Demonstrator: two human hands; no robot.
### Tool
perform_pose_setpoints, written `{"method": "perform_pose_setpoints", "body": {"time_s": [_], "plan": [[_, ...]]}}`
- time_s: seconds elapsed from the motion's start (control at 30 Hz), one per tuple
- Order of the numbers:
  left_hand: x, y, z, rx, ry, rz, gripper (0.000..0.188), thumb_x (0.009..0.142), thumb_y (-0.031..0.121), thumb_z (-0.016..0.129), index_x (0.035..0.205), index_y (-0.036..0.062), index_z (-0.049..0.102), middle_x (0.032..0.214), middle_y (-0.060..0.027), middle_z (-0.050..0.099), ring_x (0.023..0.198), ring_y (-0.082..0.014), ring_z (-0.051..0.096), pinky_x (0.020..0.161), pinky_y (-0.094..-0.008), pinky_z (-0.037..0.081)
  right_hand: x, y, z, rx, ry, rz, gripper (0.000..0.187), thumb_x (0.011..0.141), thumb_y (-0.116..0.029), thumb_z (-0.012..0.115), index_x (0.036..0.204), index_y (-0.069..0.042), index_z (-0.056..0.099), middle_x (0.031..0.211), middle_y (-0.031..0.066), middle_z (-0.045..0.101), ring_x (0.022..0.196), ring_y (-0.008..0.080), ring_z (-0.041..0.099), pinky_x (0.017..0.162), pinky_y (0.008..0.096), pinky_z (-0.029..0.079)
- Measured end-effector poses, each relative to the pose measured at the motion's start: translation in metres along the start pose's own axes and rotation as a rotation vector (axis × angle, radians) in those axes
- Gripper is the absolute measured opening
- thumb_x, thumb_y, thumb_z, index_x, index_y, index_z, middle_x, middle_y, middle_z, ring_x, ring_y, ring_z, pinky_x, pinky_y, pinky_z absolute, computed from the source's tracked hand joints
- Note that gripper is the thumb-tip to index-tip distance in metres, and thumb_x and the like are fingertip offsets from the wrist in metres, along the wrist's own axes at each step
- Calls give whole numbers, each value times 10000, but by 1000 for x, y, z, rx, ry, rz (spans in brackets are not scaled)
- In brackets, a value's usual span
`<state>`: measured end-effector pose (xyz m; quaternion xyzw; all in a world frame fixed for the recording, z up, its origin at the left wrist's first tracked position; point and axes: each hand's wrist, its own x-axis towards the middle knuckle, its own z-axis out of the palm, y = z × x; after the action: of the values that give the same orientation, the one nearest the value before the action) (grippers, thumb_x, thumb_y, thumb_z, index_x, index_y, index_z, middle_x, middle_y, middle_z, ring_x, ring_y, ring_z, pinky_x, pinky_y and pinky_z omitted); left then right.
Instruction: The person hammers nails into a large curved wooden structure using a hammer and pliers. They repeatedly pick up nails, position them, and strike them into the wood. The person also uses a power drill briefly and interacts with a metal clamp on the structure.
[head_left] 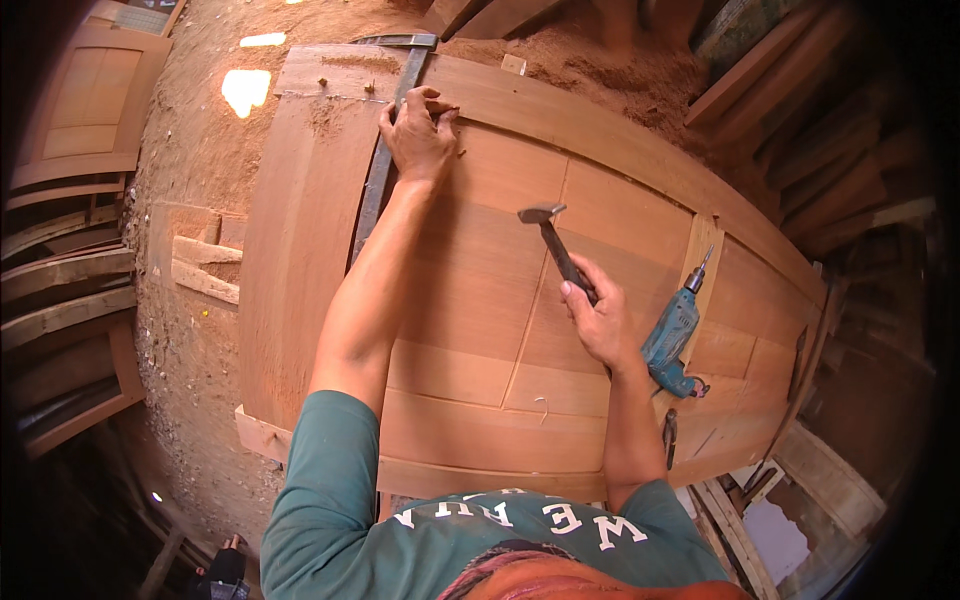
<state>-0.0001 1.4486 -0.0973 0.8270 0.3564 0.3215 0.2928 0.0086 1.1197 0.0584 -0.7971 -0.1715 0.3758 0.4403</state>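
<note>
A large wooden panel door (470, 265) lies flat in front of me. My right hand (600, 315) grips the dark handle of a hammer (560, 245), its head raised over the door's middle panels. At the far left part of the door, my left hand (420, 140) rests beside a long metal bar clamp (373, 195) that crosses the door. Its fingers are curled in, and whatever they may pinch is too small or hidden to name. Two short wooden pegs (370, 88) stick up from the corner joint left of that hand.
A teal power drill (670, 340) lies on the door's right part, and pliers (670, 435) lie below it. Sawdust (620, 85) heaps up beyond the far edge. Stacked door frames (75, 115) stand at left, timber boards (760, 75) at far right. A person's foot (234, 543) shows lower left.
</note>
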Motion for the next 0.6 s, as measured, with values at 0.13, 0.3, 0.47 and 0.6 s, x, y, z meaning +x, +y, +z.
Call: {"method": "perform_pose_setpoints", "body": {"time_s": [0.13,0.3,0.47,0.6], "plan": [[-1,-1,-1,20,6,29,346,927,148,782,1183,139,549,960,22,805,1074,-206,704,1169,-520,279,16,-10,-4,32,-20,4,379,1036,-109,641,1391,18,609,1007,69,706,931,134,626,870,304,506],[-1,1,-5,62,14,75,343,939,157,775,1185,124,539,965,21,810,1079,-207,703,1166,-521,280,35,-20,0,56,-4,-57,368,1045,-120,637,1388,12,613,986,53,699,934,132,627,857,312,508],[-2,4,-6,96,-3,100,341,939,165,776,1177,116,536,968,18,813,1076,-199,709,1164,-518,284,72,-38,23,-131,82,-247,362,1046,-121,632,1397,-39,621,1026,152,734,890,253,704,813,375,551],[-3,2,-4,102,3,114,348,935,176,779,1173,117,532,965,18,809,1057,-204,719,1160,-520,295,115,-53,50,-352,212,-535,417,1044,-133,621,1454,-71,583,1084,242,736,902,429,732,798,503,584]]}}
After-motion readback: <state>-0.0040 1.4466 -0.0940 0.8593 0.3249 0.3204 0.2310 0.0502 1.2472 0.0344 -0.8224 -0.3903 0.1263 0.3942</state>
